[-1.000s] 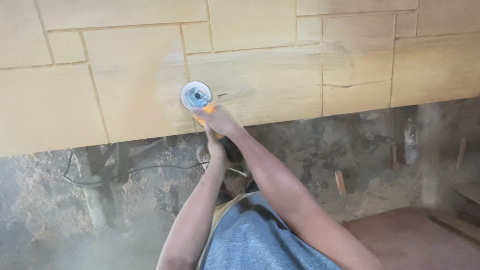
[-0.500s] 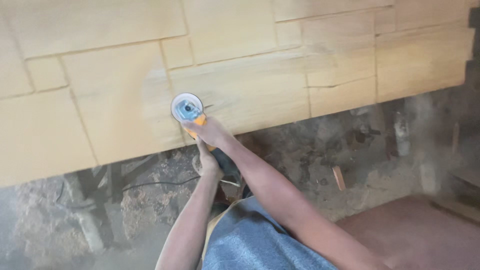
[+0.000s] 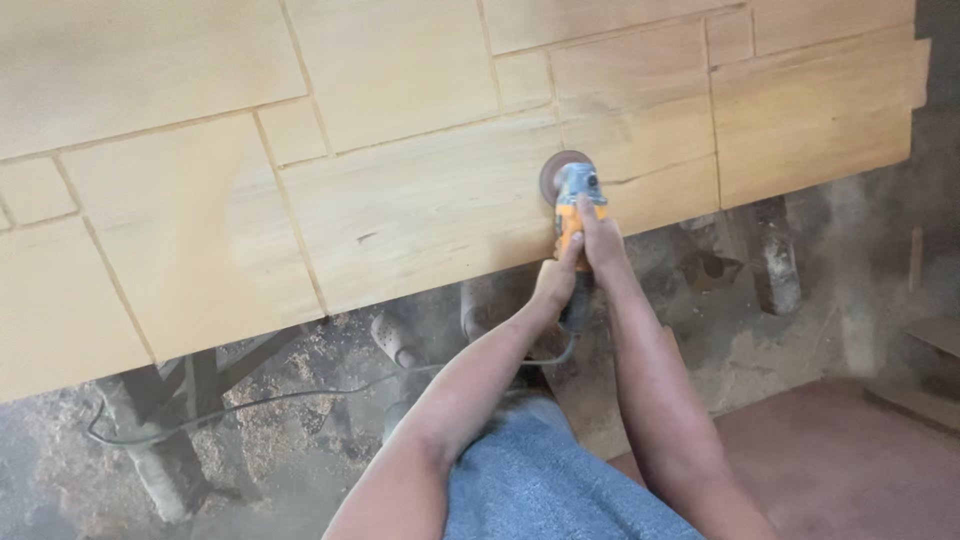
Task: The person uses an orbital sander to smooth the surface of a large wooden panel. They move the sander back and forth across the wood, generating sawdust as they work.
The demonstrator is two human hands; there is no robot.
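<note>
The angle grinder [image 3: 576, 200], gripped by the right hand [image 3: 598, 240] and the left hand [image 3: 556, 282], has moved rightward along the wooden panel [image 3: 400, 200], so sanding now covers a new area near the edge.

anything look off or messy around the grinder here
Sawdust and shavings litter the floor under the wooden panel, and the black power cord trails loose through them. A small dark nick marks the panel. Both the left hand and right hand grip the orange grinder.

Wooden panel [image 3: 400, 200] (pale, grooved) under angle grinder [image 3: 575, 205]
</note>
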